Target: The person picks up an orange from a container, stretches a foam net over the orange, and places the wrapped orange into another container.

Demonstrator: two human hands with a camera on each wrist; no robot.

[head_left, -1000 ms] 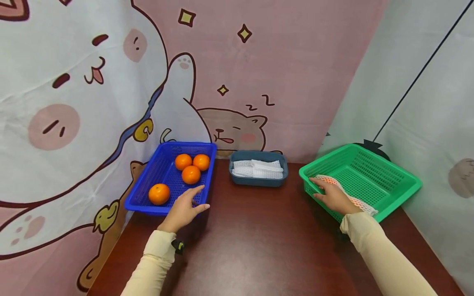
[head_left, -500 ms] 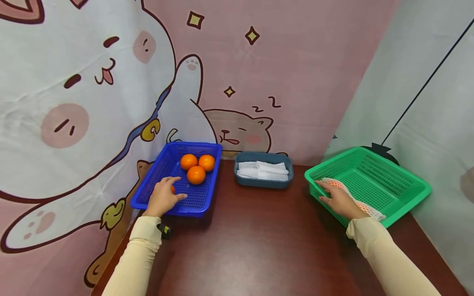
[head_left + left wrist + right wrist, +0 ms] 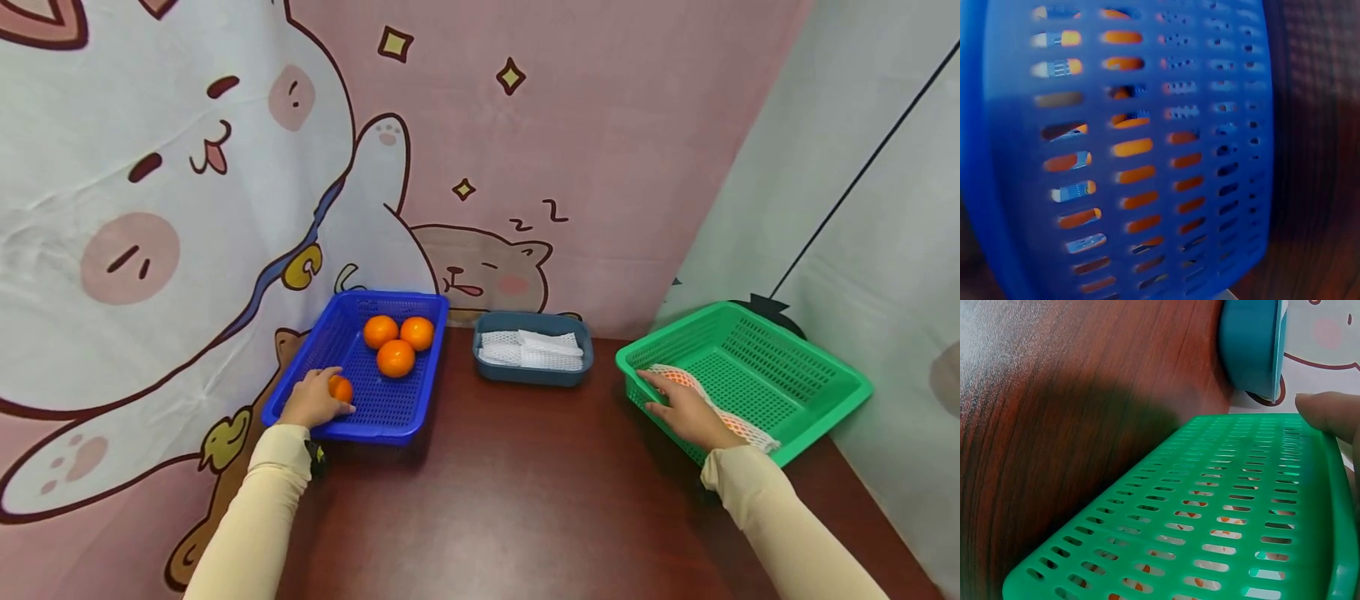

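My left hand (image 3: pixel 309 402) reaches into the blue basket (image 3: pixel 408 429) at the left, its thumb and fingers around an orange (image 3: pixel 341 390). Three other oranges (image 3: pixel 396 358) lie together further back in that basket. In the left wrist view the basket's slotted wall (image 3: pixel 1166 144) hides the hand. At the right, my right hand (image 3: pixel 693 417) rests over the near left rim of the green basket (image 3: pixel 825 408), fingers extended, thumb (image 3: pixel 1325 412) at the rim. Beside it lies a white mesh sleeve (image 3: pixel 738 423) with orange fruit inside, partly covered by the hand.
A small dark blue-grey bin (image 3: pixel 532 375) with folded white mesh sleeves (image 3: pixel 551 350) stands at the back between the baskets. The brown wooden tabletop (image 3: pixel 510 492) spreads in front. A printed cartoon curtain (image 3: pixel 600 150) hangs close behind the containers.
My left hand has moved left and down into the blue basket and taken hold of the nearest orange. The right hand has stayed at the green basket's rim.
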